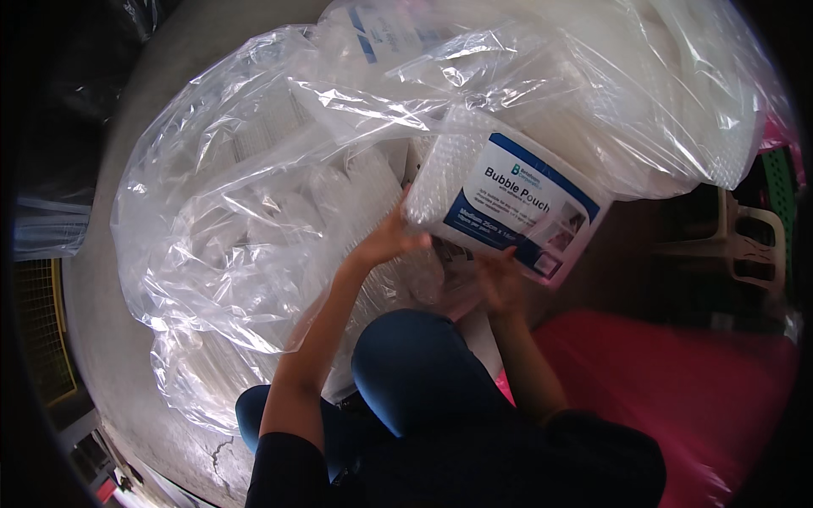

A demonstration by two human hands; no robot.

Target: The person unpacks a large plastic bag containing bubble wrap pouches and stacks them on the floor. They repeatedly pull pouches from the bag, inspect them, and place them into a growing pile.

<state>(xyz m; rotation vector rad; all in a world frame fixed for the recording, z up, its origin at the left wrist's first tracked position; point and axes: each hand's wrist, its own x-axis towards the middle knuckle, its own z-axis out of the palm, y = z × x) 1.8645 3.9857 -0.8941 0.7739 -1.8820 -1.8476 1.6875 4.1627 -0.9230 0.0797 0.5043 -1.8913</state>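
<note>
Held up between both hands, above the raised knee [415, 368] in dark blue trousers: a pack of bubble pouches [508, 199], clear and bubbly, with a blue and white label on its front. Left hand [385, 240] at the pack's lower left corner, fingers closed on that edge, thumb side toward the pack. Right hand [500, 279] under the bottom edge, near the middle, fingers curled up against the pack and partly blurred, so exact grip hard to tell. Pack tilted: long axis running from upper left down to lower right, label turned up toward the camera, top edge pointing away from the body. Behind and around the pack, a large clear plastic bag [229, 212], open and crumpled, spread over the grey floor [102, 322]. Red surface [677, 381] at the right.
</note>
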